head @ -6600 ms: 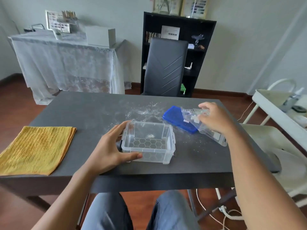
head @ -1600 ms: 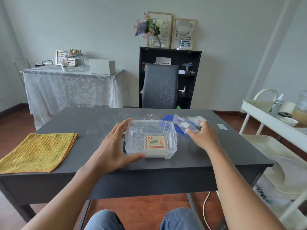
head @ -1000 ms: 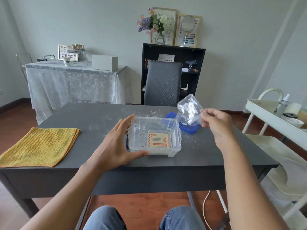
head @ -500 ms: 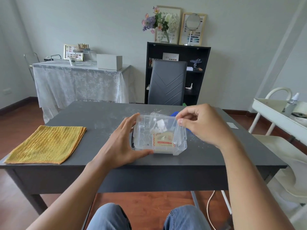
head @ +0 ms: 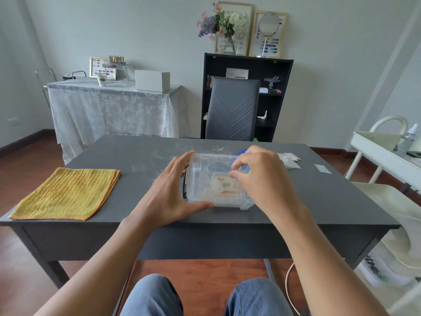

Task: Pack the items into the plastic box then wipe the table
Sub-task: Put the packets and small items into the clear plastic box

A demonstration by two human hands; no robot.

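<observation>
A clear plastic box (head: 200,179) stands open on the dark grey table (head: 319,201), with a red and yellow labelled packet (head: 224,187) inside. My left hand (head: 168,192) grips the box's left wall. Reaching into the box from above, my right hand (head: 262,179) has thumb and fingertips pinched on a clear bag, most of which it hides. A sliver of the blue lid (head: 242,151) shows behind the box. A few small packets (head: 289,159) and a sachet (head: 322,168) lie to the right. A folded yellow cloth (head: 68,192) lies at the left.
White powder (head: 216,148) is scattered on the table behind the box. A dark chair (head: 232,110) stands at the far side. A white cart (head: 387,156) stands close to the table's right edge.
My right hand picked up the clear bag from the right of the box, lifted it, and has lowered it into the box. My left hand has stayed on the box.
</observation>
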